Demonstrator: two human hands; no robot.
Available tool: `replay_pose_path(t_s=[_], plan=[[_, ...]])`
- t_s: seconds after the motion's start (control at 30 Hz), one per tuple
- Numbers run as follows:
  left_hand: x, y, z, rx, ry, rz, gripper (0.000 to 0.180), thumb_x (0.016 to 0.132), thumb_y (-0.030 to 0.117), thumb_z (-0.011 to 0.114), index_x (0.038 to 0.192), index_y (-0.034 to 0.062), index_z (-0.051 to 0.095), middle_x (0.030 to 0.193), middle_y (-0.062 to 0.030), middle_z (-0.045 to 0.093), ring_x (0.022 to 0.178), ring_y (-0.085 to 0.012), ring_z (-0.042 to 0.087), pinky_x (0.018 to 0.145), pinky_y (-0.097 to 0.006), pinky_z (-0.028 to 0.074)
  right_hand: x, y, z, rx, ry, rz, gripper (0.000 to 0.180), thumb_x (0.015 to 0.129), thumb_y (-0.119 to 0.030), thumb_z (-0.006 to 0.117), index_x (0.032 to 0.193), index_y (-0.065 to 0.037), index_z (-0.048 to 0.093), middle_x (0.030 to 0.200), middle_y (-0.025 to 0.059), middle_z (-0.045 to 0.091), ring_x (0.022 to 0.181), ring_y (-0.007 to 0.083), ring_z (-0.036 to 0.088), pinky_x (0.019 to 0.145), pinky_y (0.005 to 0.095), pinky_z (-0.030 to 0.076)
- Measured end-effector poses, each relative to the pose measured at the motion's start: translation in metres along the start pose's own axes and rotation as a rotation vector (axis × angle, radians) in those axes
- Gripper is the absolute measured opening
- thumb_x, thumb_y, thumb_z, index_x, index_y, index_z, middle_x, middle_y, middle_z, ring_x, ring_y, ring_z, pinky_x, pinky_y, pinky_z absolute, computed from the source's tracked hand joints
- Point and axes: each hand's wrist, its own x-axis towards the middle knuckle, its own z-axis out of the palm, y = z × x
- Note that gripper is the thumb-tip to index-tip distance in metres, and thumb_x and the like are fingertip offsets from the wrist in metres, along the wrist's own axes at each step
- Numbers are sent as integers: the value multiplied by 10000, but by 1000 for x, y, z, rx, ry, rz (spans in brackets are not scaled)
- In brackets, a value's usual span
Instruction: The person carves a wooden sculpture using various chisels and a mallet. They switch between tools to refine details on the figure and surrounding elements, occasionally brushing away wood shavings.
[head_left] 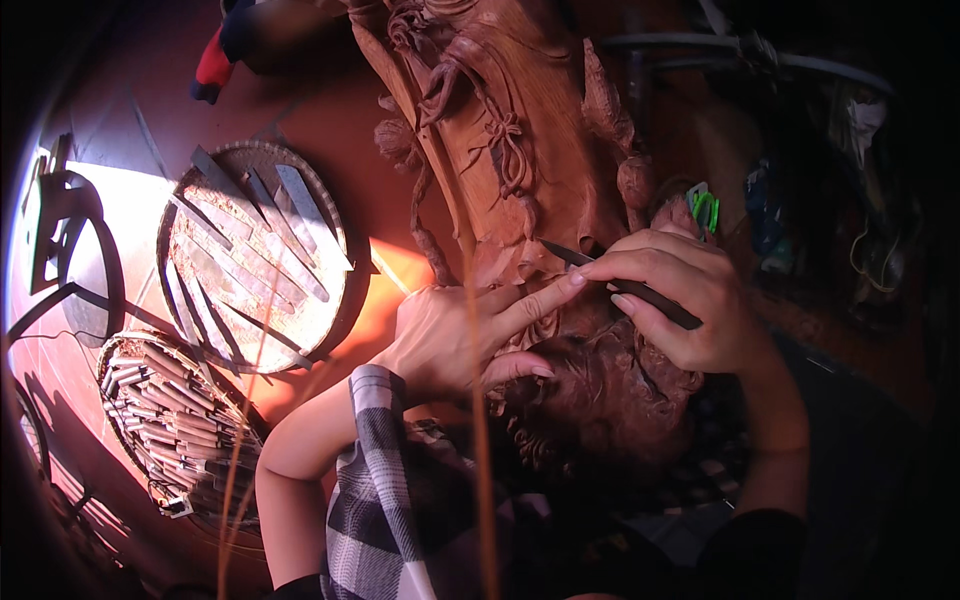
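A large reddish-brown wood carving [620, 400] lies before me, with carved folds, cords and curling relief. My right hand [690, 290] is closed round a slim dark file [655, 302] with a tapered tip. The tip points up and left, close to the carved surface. My left hand [450, 335] lies across the carving with fingers stretched out. Its index fingertip meets the file near the right hand's fingers, and its thumb rests on the wood lower down. The exact contact between the file's tip and the wood is too small to make out.
To the left, a round woven tray [345, 215] holds several flat metal files. Below it, an oval basket [120, 345] is packed with handled carving tools. A dark metal stand [85, 215] is at far left. Something bright green [703, 210] lies beyond my right hand.
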Motion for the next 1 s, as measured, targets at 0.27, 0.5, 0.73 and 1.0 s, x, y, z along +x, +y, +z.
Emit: replay_pose_path(t_s=[0.27,0.5,0.73,1.0], plan=[[-3,2,-3,11,-163,-120,799,909,686,489,1591,367,220,952,-45,684,709,-278,704,452,-412,482,1,2,1,-176,14,-63,330,782,-39,734,1109,-76,750,859,50,693,854,207,655,799,355,405],[-6,-1,2,-1,-74,-107,798,910,685,489,1591,364,221,982,-54,691,704,-289,699,481,-415,496,7,4,0,-100,-41,-15,347,761,13,694,1101,-26,751,874,80,713,843,214,651,808,335,387],[-4,2,-5,-77,-81,-137,769,931,663,479,1590,377,206,1050,-100,696,665,-336,681,506,-435,515,11,2,-1,-79,-32,24,308,789,33,672,1085,-8,747,853,92,708,821,213,652,772,323,397],[-2,9,-15,-70,-109,-169,746,944,634,488,1585,335,251,1044,-138,690,631,-348,669,514,-439,516,14,-5,0,-81,-33,54,293,799,36,660,1076,1,747,867,106,726,824,216,661,773,314,408]])
